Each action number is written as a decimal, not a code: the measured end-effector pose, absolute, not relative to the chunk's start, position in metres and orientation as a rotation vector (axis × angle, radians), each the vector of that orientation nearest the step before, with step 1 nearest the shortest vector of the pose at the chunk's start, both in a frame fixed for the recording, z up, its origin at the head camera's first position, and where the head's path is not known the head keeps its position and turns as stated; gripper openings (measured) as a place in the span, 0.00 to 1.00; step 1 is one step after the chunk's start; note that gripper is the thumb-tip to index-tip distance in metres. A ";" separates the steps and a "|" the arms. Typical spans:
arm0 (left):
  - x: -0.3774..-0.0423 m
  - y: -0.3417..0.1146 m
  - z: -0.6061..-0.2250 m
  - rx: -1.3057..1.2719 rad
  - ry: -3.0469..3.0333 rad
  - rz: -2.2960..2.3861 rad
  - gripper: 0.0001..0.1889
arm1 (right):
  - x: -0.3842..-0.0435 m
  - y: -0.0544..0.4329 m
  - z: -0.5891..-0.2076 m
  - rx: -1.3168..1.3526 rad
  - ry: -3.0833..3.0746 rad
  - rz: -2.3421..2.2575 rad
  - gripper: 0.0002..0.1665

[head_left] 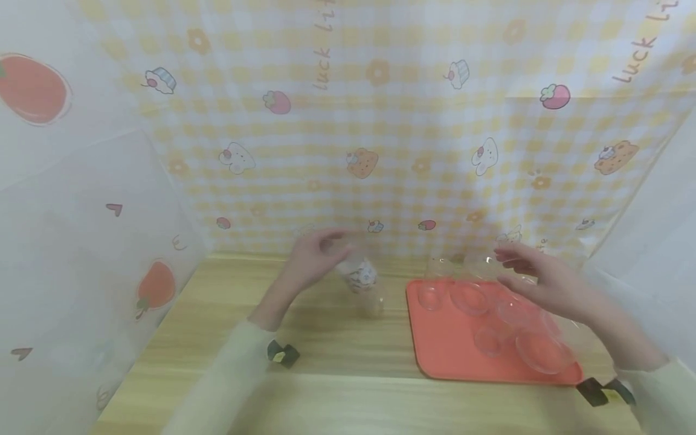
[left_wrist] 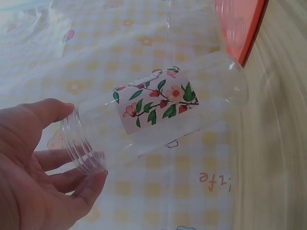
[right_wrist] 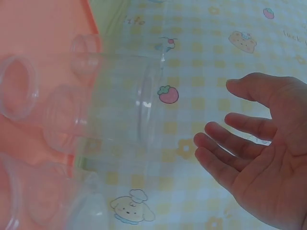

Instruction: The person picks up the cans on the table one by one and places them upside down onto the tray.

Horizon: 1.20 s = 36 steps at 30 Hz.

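My left hand (head_left: 315,260) grips a clear jar (head_left: 364,277) by its threaded mouth. Thumb and fingertips close around the rim in the left wrist view, and the jar (left_wrist: 144,146) lies tilted, its base pointing away from the palm. A label (left_wrist: 160,98) with pink flowers and green leaves is on its side. Over the far right part of the red tray (head_left: 443,347), my right hand (head_left: 560,287) hovers with relaxed, parted fingers and nothing in it. Clear cylindrical containers (right_wrist: 120,96) of different sizes stand on the tray, close to that hand.
The tray lies on the right side of a light wooden table (head_left: 326,405). A yellow checked cloth (head_left: 337,199) with cartoon prints hangs behind the table, and pale printed sheets (head_left: 81,254) flank it on the left.
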State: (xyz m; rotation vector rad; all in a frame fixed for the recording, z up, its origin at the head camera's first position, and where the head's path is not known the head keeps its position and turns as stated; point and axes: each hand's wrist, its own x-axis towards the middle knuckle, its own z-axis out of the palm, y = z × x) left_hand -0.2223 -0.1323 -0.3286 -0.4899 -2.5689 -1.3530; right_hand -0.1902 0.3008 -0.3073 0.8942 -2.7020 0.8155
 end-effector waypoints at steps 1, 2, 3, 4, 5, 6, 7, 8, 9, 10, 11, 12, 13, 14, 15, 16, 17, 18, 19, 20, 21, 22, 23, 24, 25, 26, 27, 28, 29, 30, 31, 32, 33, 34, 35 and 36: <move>-0.221 -0.135 -0.329 -0.480 -2.557 -1.374 0.21 | -0.190 0.301 -0.308 0.895 -2.698 0.828 0.31; -0.221 -0.138 -0.330 -0.470 -2.547 -1.388 0.21 | -0.189 0.302 -0.310 0.892 -2.696 0.840 0.32; -0.220 -0.140 -0.330 -0.458 -2.539 -1.401 0.22 | -0.189 0.302 -0.311 0.886 -2.695 0.852 0.32; -0.219 -0.142 -0.331 -0.450 -2.527 -1.424 0.22 | -0.189 0.302 -0.312 0.875 -2.698 0.864 0.32; -0.218 -0.144 -0.331 -0.434 -2.519 -1.440 0.22 | -0.189 0.303 -0.313 0.866 -2.698 0.874 0.33; -0.216 -0.146 -0.331 -0.428 -2.510 -1.460 0.23 | -0.189 0.303 -0.313 0.854 -2.698 0.881 0.33; -0.216 -0.147 -0.332 -0.427 -2.495 -1.485 0.23 | -0.188 0.304 -0.314 0.842 -2.701 0.894 0.34; -0.215 -0.148 -0.332 -0.421 -2.483 -1.511 0.24 | -0.188 0.304 -0.315 0.828 -2.703 0.903 0.33; -0.214 -0.150 -0.333 -0.418 -2.472 -1.537 0.24 | -0.188 0.304 -0.316 0.816 -2.702 0.912 0.33; -0.213 -0.151 -0.333 -0.416 -2.458 -1.560 0.24 | -0.187 0.304 -0.317 0.804 -2.701 0.918 0.32; -0.212 -0.152 -0.334 -0.414 -2.446 -1.578 0.24 | -0.187 0.304 -0.318 0.794 -2.700 0.925 0.32; -0.211 -0.153 -0.334 -0.416 -2.432 -1.598 0.24 | -0.186 0.304 -0.319 0.790 -2.694 0.939 0.31; -0.210 -0.154 -0.335 -0.418 -2.420 -1.611 0.23 | -0.186 0.304 -0.321 0.789 -2.688 0.962 0.30; -0.209 -0.155 -0.336 -0.425 -2.406 -1.617 0.23 | -0.186 0.304 -0.322 0.783 -2.683 0.980 0.29; -0.209 -0.156 -0.337 -0.437 -2.393 -1.620 0.23 | -0.186 0.303 -0.323 0.776 -2.677 0.999 0.29; -0.209 -0.157 -0.338 -0.448 -2.380 -1.620 0.22 | -0.186 0.303 -0.324 0.771 -2.669 1.027 0.28; -0.208 -0.158 -0.340 -0.454 -2.368 -1.624 0.22 | -0.186 0.303 -0.326 0.765 -2.658 1.065 0.28; -0.208 -0.159 -0.341 -0.458 -2.360 -1.628 0.22 | -0.186 0.303 -0.327 0.764 -2.646 1.098 0.28; -0.207 -0.160 -0.342 -0.454 -2.355 -1.633 0.22 | -0.186 0.303 -0.329 0.759 -2.636 1.117 0.28; -0.207 -0.160 -0.343 -0.450 -2.350 -1.641 0.22 | -0.187 0.302 -0.330 0.754 -2.626 1.136 0.27; -0.206 -0.161 -0.345 -0.440 -2.349 -1.649 0.22 | -0.187 0.302 -0.332 0.756 -2.613 1.150 0.27; -0.205 -0.162 -0.346 -0.428 -2.351 -1.657 0.22 | -0.188 0.302 -0.333 0.759 -2.599 1.164 0.27; -0.205 -0.162 -0.347 -0.415 -2.352 -1.667 0.22 | -0.188 0.303 -0.335 0.759 -2.589 1.163 0.27; -0.204 -0.162 -0.348 -0.403 -2.355 -1.676 0.23 | -0.188 0.303 -0.336 0.764 -2.579 1.163 0.27; -0.204 -0.163 -0.349 -0.394 -2.356 -1.687 0.23 | -0.188 0.302 -0.337 0.761 -2.570 1.165 0.26; -0.203 -0.163 -0.350 -0.389 -2.360 -1.696 0.23 | -0.188 0.302 -0.338 0.755 -2.564 1.168 0.26; -0.203 -0.164 -0.352 -0.372 -2.365 -1.711 0.24 | -0.187 0.301 -0.339 0.750 -2.558 1.169 0.26; -0.202 -0.164 -0.353 -0.349 -2.370 -1.732 0.24 | -0.187 0.301 -0.339 0.734 -2.554 1.177 0.26; -0.201 -0.165 -0.354 -0.332 -2.371 -1.755 0.24 | -0.186 0.300 -0.340 0.725 -2.550 1.182 0.26; -0.201 -0.165 -0.355 -0.311 -2.372 -1.777 0.25 | -0.186 0.299 -0.340 0.705 -2.546 1.192 0.25; -0.200 -0.166 -0.357 -0.293 -2.372 -1.800 0.26 | -0.185 0.298 -0.341 0.684 -2.544 1.196 0.25; -0.200 -0.166 -0.358 -0.271 -2.372 -1.822 0.26 | -0.184 0.297 -0.341 0.675 -2.539 1.201 0.25; -0.199 -0.166 -0.358 -0.251 -2.370 -1.841 0.27 | -0.184 0.295 -0.342 0.670 -2.532 1.207 0.24; -0.199 -0.166 -0.359 -0.236 -2.368 -1.852 0.28 | -0.184 0.294 -0.342 0.663 -2.526 1.213 0.24; -0.199 -0.166 -0.360 -0.228 -2.364 -1.858 0.28 | -0.183 0.293 -0.343 0.667 -2.519 1.215 0.24; -0.199 -0.166 -0.361 -0.218 -2.360 -1.861 0.28 | -0.183 0.292 -0.344 0.664 -2.512 1.223 0.23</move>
